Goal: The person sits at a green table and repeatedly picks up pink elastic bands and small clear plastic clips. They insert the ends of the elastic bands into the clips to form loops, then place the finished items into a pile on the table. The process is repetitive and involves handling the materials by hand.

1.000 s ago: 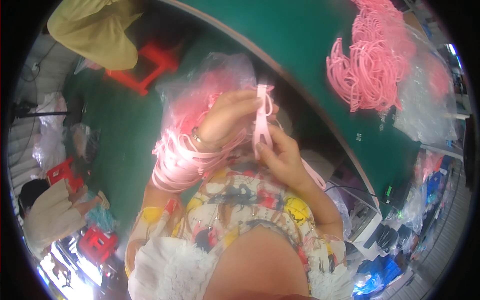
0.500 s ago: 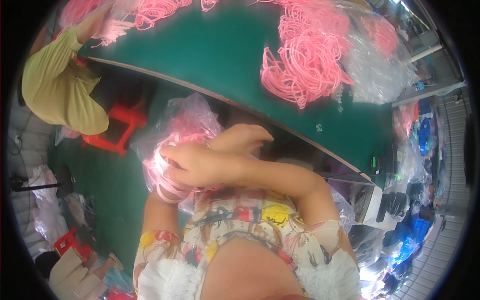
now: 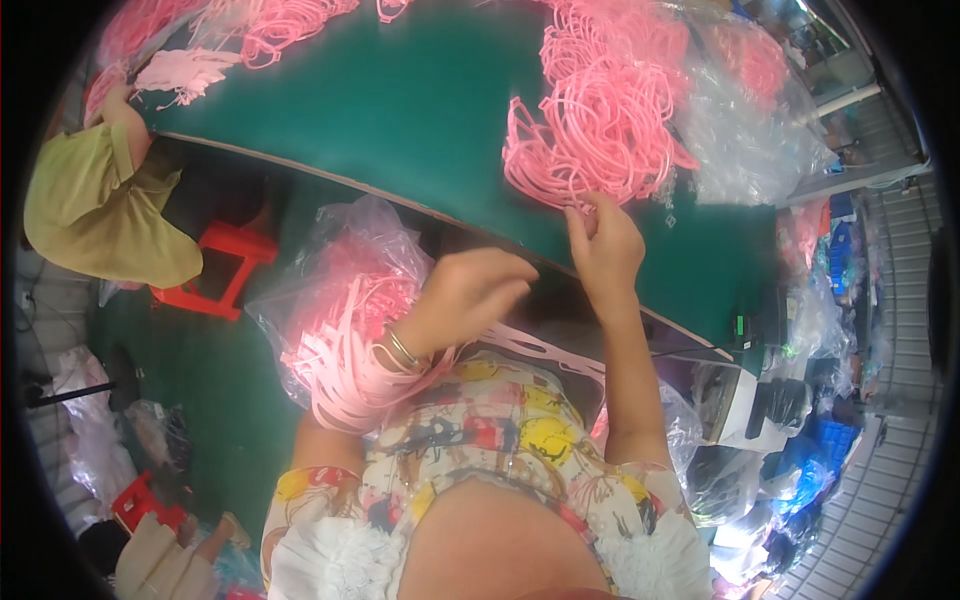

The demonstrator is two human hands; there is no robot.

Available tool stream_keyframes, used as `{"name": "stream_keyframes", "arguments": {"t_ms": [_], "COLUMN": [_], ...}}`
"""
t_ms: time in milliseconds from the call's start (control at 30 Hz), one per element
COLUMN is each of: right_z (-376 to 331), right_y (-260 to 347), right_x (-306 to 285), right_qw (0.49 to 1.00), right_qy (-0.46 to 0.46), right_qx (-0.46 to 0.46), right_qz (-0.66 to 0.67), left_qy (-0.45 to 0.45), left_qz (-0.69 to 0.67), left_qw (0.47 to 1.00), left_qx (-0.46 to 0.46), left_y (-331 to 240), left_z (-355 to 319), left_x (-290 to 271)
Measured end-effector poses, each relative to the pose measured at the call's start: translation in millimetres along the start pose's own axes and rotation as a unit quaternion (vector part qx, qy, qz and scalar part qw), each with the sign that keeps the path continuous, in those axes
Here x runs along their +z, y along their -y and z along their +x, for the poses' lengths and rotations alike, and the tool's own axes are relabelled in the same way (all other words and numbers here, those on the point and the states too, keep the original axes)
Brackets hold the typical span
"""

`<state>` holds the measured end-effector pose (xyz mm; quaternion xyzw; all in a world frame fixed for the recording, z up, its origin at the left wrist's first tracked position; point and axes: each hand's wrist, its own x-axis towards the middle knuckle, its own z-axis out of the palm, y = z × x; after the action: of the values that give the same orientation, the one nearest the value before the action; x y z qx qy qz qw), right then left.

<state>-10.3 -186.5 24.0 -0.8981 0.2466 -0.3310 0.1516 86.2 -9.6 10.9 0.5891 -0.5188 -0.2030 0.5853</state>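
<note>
Pink loops: a tangled heap of thin pink plastic loops (image 3: 600,130) lies on the green table (image 3: 420,110), and the heap serves as the landmark for every place below.
Right hand: the right hand (image 3: 605,245) is raised to the near lower edge of the heap, fingertips (image 3: 585,207) pinched narrow on a strand at that edge.
Left hand: the left hand (image 3: 470,295) hangs below and to the left of the heap, off the table, fingers curled loosely inward; whether it grips anything I cannot tell.
Bracelet: a thin metal bangle (image 3: 402,348) sits on the left wrist, further down-left from the heap.
Pink strips: a thick bundle of flat pink strips (image 3: 345,375) hangs over the left forearm, well below-left of the heap.
Clear bag: a crumpled clear plastic bag (image 3: 340,270) holding more pink pieces sits left and below the heap, just beside the bundle, under the table edge.
Table edge: the near rim of the table runs diagonally just under the heap, passing behind the right hand.
Other bags: clear bags with pink contents (image 3: 760,110) lie right of the heap, touching it.
Far pieces: more pink loops (image 3: 270,20) are spread along the far side of the table, up-left of the heap and well apart.
Co-worker: a person in an olive-yellow sleeve (image 3: 100,200) is far left of the heap, a hand (image 3: 115,100) at the table's left end.
Red stool: a red plastic stool (image 3: 215,270) stands on the floor, left and below the heap, next to that person.
</note>
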Motion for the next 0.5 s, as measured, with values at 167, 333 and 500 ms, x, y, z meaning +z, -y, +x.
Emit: {"name": "stream_keyframes", "arguments": {"t_ms": [167,333,500], "right_z": [-3.3,-0.2,8.3], "right_y": [-22.8,-26.9,-31.1], "right_x": [18.9,13.0,9.4], "right_qw": [0.999,0.999,0.999], "right_qy": [-0.012,-0.034,-0.036], "right_qx": [0.005,0.002,-0.009], "right_qz": [-0.034,0.026,0.036], "left_qy": [-0.191,-0.26,-0.23], "left_qz": [-0.047,-0.019,0.135], "left_qw": [0.979,0.962,0.964], "left_qx": [-0.046,-0.087,0.0], "left_y": [4.1,18.5,44.9], "left_z": [11.4,54.5,72.8], "left_x": [2.5,-10.4,-19.0]}}
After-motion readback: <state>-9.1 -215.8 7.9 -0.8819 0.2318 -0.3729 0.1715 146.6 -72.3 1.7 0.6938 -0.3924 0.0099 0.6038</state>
